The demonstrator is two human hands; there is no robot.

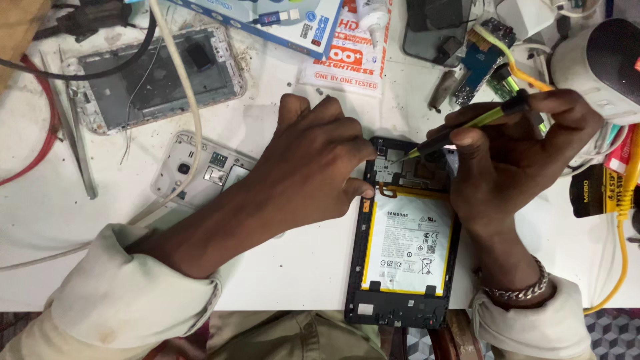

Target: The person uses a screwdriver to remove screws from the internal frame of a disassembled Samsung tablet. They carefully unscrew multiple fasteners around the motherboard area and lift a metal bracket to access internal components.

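An opened tablet (403,257) lies back-up on the white table, its black frame and white battery exposed. My left hand (313,167) presses on the tablet's upper left corner, fingers curled over the edge. My right hand (517,143) grips a thin yellow-green screwdriver (467,127) like a pen. Its tip touches the circuit area near the tablet's top edge, close to the camera module.
A grey phone frame (157,77) and a white back cover (200,170) lie at the left with metal tweezers (77,143). Cables, a blue circuit board (483,60), a parts packet (347,47) and a white round device (600,63) crowd the far side. A yellow cable (623,260) hangs at the right.
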